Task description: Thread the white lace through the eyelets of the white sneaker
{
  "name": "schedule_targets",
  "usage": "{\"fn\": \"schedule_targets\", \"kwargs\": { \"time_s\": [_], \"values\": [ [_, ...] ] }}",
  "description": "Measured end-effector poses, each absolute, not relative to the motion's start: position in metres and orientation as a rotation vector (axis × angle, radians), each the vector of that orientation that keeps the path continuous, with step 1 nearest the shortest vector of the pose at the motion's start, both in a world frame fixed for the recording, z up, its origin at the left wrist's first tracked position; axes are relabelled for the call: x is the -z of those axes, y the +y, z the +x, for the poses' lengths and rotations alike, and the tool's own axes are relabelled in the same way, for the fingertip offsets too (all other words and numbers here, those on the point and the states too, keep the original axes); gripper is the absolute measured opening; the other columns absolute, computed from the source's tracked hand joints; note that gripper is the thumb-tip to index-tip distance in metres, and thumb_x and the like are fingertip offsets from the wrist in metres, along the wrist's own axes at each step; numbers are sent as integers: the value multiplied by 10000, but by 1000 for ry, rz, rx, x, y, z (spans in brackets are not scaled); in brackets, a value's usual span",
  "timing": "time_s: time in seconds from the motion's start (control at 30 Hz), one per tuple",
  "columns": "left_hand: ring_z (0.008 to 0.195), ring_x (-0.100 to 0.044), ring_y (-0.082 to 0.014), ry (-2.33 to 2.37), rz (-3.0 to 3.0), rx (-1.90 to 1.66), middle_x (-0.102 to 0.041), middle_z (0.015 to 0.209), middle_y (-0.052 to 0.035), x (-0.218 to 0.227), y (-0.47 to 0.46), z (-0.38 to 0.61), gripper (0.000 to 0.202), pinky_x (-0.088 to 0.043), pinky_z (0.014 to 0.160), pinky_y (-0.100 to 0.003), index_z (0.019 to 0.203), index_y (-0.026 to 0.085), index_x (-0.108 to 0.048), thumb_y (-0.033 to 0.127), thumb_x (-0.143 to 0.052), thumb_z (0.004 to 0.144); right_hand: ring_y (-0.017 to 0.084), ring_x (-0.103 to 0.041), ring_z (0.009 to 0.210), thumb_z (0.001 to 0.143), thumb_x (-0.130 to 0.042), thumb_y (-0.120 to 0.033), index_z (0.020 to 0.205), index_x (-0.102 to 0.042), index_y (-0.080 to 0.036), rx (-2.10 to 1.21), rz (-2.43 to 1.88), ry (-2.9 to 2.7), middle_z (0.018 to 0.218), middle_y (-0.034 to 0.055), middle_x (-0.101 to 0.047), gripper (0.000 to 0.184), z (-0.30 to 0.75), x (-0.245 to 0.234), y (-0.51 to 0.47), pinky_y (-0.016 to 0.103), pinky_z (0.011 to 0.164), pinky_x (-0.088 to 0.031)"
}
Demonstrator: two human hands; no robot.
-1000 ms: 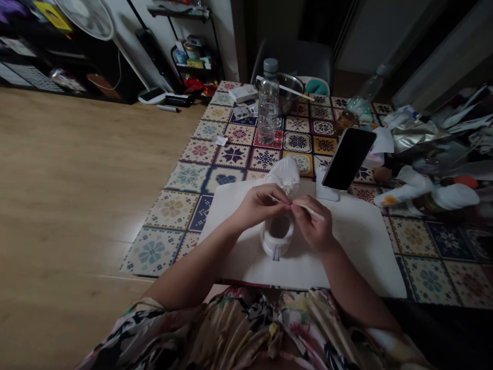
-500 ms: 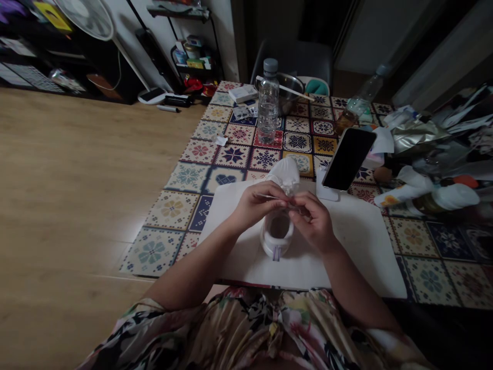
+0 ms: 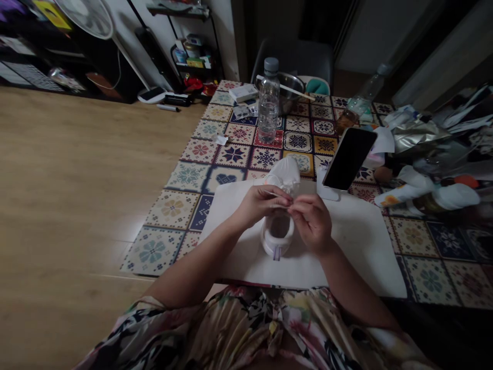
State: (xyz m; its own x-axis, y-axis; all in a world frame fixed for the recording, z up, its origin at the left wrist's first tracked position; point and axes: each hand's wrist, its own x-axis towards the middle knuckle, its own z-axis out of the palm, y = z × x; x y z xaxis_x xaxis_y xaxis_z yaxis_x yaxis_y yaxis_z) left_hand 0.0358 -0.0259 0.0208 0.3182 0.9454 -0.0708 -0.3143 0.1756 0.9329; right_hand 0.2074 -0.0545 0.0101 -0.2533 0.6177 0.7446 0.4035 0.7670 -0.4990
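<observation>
A white shoe (image 3: 277, 245) rests upright on a white mat (image 3: 362, 252), its toe pointing away from me and its opening towards me. Above its tongue, my left hand (image 3: 262, 204) pinches a thin white shoelace (image 3: 271, 193) between thumb and fingers. My right hand (image 3: 313, 221) meets it there, fingertips pressed together against the left ones on the lace. Both hands cover the middle of the shoe, so the lacing beneath them is mostly hidden.
A black-screened phone (image 3: 348, 159) leans on a white stand to the right. Beyond the shoe stands a clear water bottle (image 3: 268, 110), near a metal bowl (image 3: 290, 85) with a white stick across it. Bottles and bags crowd the right side of the patterned tablecloth (image 3: 165, 210).
My right hand's fingers have curled in more tightly at the lace. My left hand has shifted only slightly; the shoe stays in place.
</observation>
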Motion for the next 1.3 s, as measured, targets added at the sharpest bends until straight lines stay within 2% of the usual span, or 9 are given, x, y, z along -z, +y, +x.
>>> {"fn": "schedule_targets", "kwargs": {
  "time_s": [0.17, 0.3, 0.43, 0.83, 0.93, 1.03, 1.13, 1.23, 1.3],
  "values": [
    [416, -408, -35, 766, 925, -1120, -588, 514, 24, -20, -19, 30, 348, -276, 413, -173, 662, 120, -688, 379, -893, 553, 191, -600, 968, 937, -563, -181, 944, -567, -255, -540, -759, -1761, 1005, 44, -596, 74, 209, -11, -52, 384, 873, -518],
    [414, -439, -48, 780, 915, -1058, -575, 503, 31, -20, -19, 33, 347, -260, 390, -167, 667, 124, -666, 369, -883, 552, 191, -621, 979, 888, -626, -162, 1069, -564, -258, -550, -775, -1818, 1024, 48, -619, 214, 205, -10, -52, 350, 834, -547],
    [415, -450, -56, 793, 941, -1030, -586, 499, 23, -17, -20, 36, 364, -254, 379, -167, 681, 122, -675, 386, -885, 547, 185, -652, 946, 908, -584, -169, 1081, -583, -251, -548, -863, -1802, 996, 44, -663, 192, 204, -10, -54, 334, 814, -556],
    [458, -507, -65, 775, 947, -1060, -624, 539, 8, -14, -21, 34, 394, -337, 433, -179, 708, 118, -705, 415, -906, 545, 195, -643, 843, 911, -608, -194, 923, -689, -273, -378, -853, -1910, 867, 30, -688, 114, 205, -12, -50, 380, 800, -522],
    [492, -550, -73, 754, 907, -1106, -639, 557, 11, -14, -17, 32, 375, -403, 482, -186, 689, 118, -680, 376, -915, 552, 201, -637, 912, 900, -658, -279, 854, -683, -276, -532, -854, -1791, 936, 36, -675, 52, 208, -13, -51, 387, 839, -516],
    [612, -641, -94, 726, 766, -1253, -704, 688, -11, -16, -10, 27, 352, -508, 598, -199, 679, 136, -598, 348, -878, 647, 224, -630, 1033, 868, -694, -413, 799, -627, -266, -781, -767, -1578, 983, 34, -664, 175, 217, -17, -47, 432, 929, -499],
    [665, -660, -86, 685, 549, -1351, -685, 721, 4, -20, -2, 19, 274, -556, 684, -209, 717, 163, -524, 280, -751, 817, 211, -649, 817, 839, -669, -564, 757, -507, -262, -993, -725, -1438, 673, -19, -592, 352, 229, -25, -42, 470, 914, -506],
    [442, -475, -32, 680, 441, -1335, -475, 523, 80, -22, 4, 9, 233, -469, 512, -140, 719, 173, -491, 196, -645, 892, 145, -446, 472, 816, -634, -644, 736, -413, -269, -1148, -746, -1417, 463, -96, -351, 443, 242, -34, -39, 398, 693, -525],
    [369, -320, -21, 695, 488, -1333, -364, 476, 102, -22, 7, 4, 266, -321, 393, -118, 695, 179, -455, 187, -632, 893, 112, -288, 394, 813, -638, -631, 729, -393, -270, -1235, -717, -1410, 444, -114, -256, 445, 251, -38, -38, 302, 505, -431]
  ]
}}
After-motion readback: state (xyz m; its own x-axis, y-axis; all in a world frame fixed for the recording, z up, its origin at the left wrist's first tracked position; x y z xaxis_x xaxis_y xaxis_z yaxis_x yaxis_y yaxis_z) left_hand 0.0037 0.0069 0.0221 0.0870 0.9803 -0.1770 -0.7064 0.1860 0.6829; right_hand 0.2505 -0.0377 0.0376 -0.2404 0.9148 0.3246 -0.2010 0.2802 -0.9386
